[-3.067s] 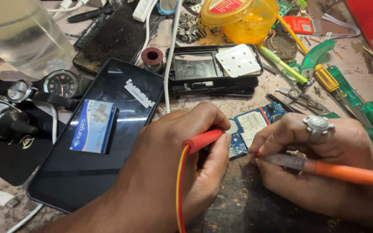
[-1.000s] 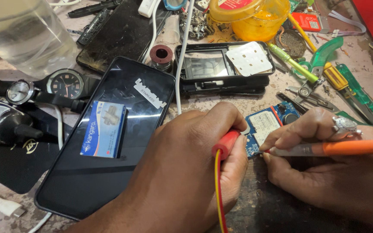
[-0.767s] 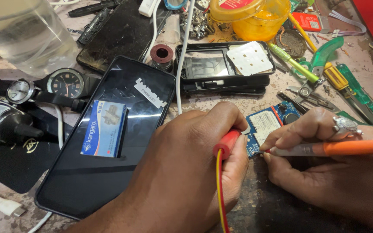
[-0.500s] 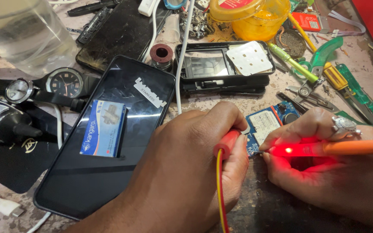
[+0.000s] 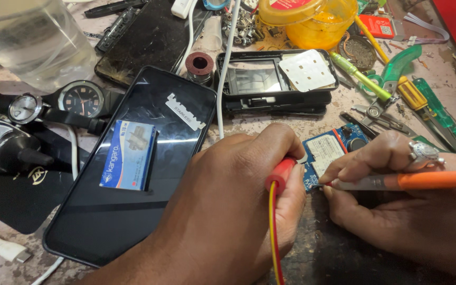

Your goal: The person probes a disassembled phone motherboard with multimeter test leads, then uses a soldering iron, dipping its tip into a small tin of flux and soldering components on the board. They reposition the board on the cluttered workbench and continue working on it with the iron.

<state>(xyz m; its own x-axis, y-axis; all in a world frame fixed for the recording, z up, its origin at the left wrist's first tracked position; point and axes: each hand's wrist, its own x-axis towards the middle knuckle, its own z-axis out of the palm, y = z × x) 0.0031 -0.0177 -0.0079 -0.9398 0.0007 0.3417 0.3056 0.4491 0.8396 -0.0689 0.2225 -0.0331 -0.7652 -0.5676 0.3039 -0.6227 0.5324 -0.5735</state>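
At nine o'clock a black smartphone (image 5: 133, 163) is lying face up with a small blue box (image 5: 129, 154) and a razor blade (image 5: 184, 111) resting on its screen. In the middle, the left hand (image 5: 228, 211) is closing around a red probe handle (image 5: 279, 174) with a red and yellow lead, while at three o'clock the right hand (image 5: 402, 200) is pinching an orange-handled probe (image 5: 423, 181). Both tips are meeting at the lower edge of the small blue circuit board (image 5: 328, 153) between the hands, so I judge the probing step is in hand; the next move is calling for steady tips on tiny contacts.
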